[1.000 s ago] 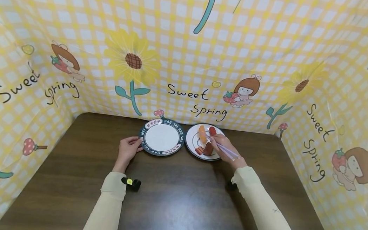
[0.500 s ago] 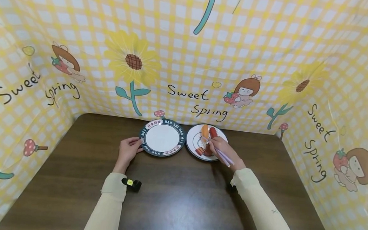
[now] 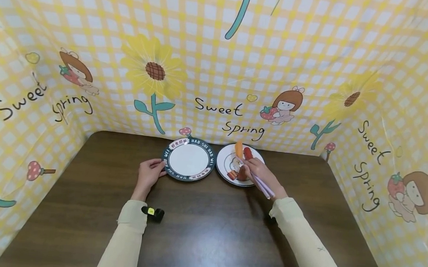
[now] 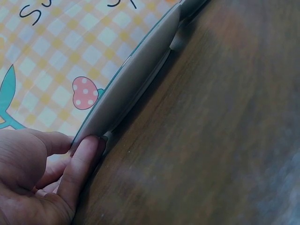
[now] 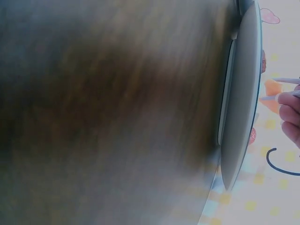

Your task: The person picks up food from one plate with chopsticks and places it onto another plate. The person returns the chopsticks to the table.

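My left hand (image 3: 149,174) pinches the left rim of a white plate (image 3: 188,159) with a dark green lettered border; thumb and fingers show on that rim (image 4: 129,79) in the left wrist view. My right hand (image 3: 261,171) holds lilac chopsticks (image 3: 263,186) over a second, white plate (image 3: 222,168). Between the chopstick tips is an elongated orange food piece (image 3: 239,148). In the right wrist view the orange piece (image 5: 272,104) shows beyond the plate's rim. A red oblong piece (image 3: 247,153), a brown piece (image 3: 241,174) and a small red-and-white piece (image 3: 231,175) lie on this plate.
Both plates stand side by side at the back of the dark wooden table (image 3: 193,230). A yellow-checked cloth (image 3: 218,68) rises right behind them and along both sides.
The orange piece has shifted slightly rightward and away, toward the plate's far rim, and stands more upright in view. The chopsticks have swung with the right hand. My left hand has stayed still.
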